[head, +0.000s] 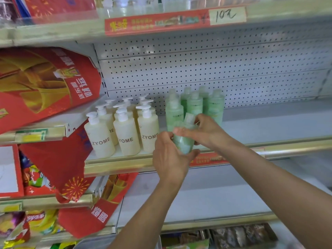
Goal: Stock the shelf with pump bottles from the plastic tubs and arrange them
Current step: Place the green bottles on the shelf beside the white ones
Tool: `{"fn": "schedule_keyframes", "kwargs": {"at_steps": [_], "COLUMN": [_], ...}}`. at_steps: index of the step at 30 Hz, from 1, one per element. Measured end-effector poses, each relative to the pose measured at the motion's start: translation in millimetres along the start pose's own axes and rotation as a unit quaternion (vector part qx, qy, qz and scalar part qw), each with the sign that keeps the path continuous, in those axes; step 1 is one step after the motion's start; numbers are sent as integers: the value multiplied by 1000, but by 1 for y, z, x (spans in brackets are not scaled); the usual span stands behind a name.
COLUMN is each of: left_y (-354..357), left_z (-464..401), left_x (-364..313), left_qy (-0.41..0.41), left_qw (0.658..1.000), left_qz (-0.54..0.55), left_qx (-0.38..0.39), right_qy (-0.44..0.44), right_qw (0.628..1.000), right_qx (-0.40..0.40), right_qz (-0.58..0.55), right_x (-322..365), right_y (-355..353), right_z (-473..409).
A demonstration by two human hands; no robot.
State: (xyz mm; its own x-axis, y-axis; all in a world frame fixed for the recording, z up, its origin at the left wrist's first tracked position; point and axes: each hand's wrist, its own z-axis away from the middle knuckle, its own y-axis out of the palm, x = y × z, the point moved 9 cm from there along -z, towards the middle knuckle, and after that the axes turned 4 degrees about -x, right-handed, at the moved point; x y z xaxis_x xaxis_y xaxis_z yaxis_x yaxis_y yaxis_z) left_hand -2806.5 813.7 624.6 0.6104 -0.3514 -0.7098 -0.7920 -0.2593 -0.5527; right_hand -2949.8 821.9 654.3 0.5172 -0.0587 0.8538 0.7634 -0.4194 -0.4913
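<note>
both forearms reach up from the bottom edge toward the middle shelf [125,163]. left hand [168,159] wraps its fingers and thumb around the lower body of a green bottle [183,139], while the right hand [206,130] pinches the same bottle near its neck, thumb pointing left. that bottle is tilted, at the shelf's front edge, just in front of a cluster of green bottles [195,105] standing upright. to their left stand cream pump bottles [124,130] marked zyome, in rows. red gift boxes [45,83] fill the neighbouring bay. a handwritten price tag [227,15] sits on the shelf above.
</note>
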Motion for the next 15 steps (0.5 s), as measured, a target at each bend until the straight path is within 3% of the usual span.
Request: {"fn": "schedule_keyframes", "kwargs": {"at_steps": [6, 9, 12, 15], "left_y": [11, -2, -12, -4], "left_z": [-11, -32, -60, -82], "left_x": [-27, -34, -44, -53], "left_qy": [80, 118, 155, 188], "left_qw": [993, 989, 987, 981], "left_qz": [60, 83, 49, -44], "left_qx": [66, 42, 9, 35], "right_qy": [-41, -65, -86, -93], "right_qw": [997, 994, 994, 995], "right_qx": [-58, -78, -68, -44], "right_qz": [-28, -26, 1, 7], "right_x": [8, 10, 9, 8], "right_y": [-47, -69, -76, -71], "right_z": [-7, -21, -38, -49]}}
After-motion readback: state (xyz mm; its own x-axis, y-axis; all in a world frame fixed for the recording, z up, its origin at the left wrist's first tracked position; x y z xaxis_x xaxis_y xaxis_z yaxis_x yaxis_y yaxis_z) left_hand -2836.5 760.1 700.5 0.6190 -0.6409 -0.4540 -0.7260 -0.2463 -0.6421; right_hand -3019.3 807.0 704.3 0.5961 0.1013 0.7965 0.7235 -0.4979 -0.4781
